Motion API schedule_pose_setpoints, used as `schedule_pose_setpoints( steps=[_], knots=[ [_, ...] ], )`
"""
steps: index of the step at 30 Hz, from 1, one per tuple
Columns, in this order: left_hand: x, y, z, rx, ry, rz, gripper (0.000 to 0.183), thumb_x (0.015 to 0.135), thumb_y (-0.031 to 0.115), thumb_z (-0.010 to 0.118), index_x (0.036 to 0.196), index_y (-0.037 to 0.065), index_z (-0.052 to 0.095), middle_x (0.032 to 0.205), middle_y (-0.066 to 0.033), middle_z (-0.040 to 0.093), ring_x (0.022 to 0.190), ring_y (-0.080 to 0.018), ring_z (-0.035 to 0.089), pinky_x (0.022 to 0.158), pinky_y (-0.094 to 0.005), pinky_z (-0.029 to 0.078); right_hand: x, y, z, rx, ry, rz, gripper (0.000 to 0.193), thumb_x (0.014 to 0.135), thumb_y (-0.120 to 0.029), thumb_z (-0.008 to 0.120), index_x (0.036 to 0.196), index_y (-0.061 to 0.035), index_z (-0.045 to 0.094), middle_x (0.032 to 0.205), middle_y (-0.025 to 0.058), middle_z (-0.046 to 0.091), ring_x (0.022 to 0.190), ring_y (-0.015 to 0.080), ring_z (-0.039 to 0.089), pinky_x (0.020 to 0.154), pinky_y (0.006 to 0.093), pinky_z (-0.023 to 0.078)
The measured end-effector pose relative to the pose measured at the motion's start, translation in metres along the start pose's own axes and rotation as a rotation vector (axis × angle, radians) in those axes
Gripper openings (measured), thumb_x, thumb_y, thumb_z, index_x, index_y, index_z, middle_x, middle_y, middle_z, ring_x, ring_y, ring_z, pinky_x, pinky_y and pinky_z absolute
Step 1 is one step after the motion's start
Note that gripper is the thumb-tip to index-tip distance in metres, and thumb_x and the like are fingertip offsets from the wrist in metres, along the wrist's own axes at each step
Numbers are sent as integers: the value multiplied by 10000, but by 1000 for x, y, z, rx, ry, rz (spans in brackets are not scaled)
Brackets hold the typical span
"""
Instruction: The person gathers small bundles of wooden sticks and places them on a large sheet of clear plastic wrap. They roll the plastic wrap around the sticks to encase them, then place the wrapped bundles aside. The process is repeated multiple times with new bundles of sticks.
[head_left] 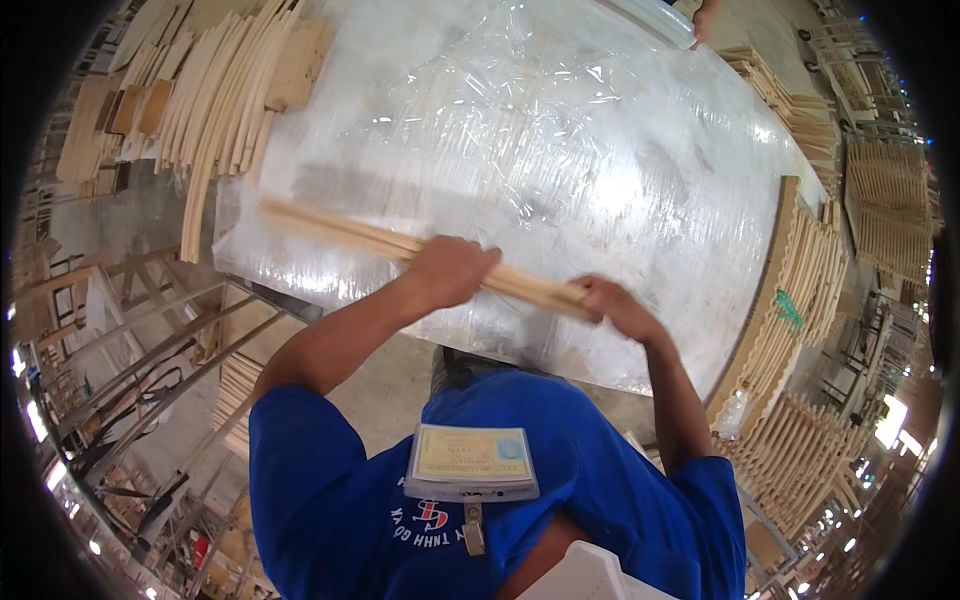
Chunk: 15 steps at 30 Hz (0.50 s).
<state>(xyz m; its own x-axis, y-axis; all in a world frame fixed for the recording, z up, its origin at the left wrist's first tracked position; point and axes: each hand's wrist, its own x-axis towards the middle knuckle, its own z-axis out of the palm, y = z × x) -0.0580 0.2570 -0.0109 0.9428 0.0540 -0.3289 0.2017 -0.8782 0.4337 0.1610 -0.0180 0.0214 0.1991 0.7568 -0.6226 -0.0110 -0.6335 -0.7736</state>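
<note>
A small bundle of light wooden strips (345, 232) slants across the near part of a table (560, 150) covered in clear plastic film. My left hand (452, 270) is closed over the bundle's middle from above. At the bundle's right end, my right hand (615, 308) has its fingers wrapped round the wood. The left end of the strips is smeared by motion, and I cannot tell how many there are. Whether the bundle touches the film is also unclear.
Stacked wooden strips (225, 90) lie at the table's far left. More wooden pieces (800, 270) with a green tie line the right side, near a plastic bottle (733, 415). Another person's hand (706, 20) touches a film roll (655, 18) at the far edge. Metal frames (150, 350) stand left.
</note>
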Motion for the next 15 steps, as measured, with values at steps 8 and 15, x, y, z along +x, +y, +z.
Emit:
schedule_pose_setpoints(
  steps=[8,15],
  knots=[
    [26,-186,-104,-534,322,-900,507,892,423,775,1140,-17,738,1091,-251,786,1029,-409,763,878,-501,597,137,4,15,275,468,341,667,975,-684,695,963,-18,728,895,113,776,743,205,739,714,363,614],
    [46,-185,-50,-277,325,-885,576,831,407,730,1183,-47,757,1165,-262,775,1101,-431,749,949,-499,598,149,20,50,-80,784,-20,347,989,-339,717,791,-65,637,773,85,750,641,166,689,612,336,518]
  ],
)
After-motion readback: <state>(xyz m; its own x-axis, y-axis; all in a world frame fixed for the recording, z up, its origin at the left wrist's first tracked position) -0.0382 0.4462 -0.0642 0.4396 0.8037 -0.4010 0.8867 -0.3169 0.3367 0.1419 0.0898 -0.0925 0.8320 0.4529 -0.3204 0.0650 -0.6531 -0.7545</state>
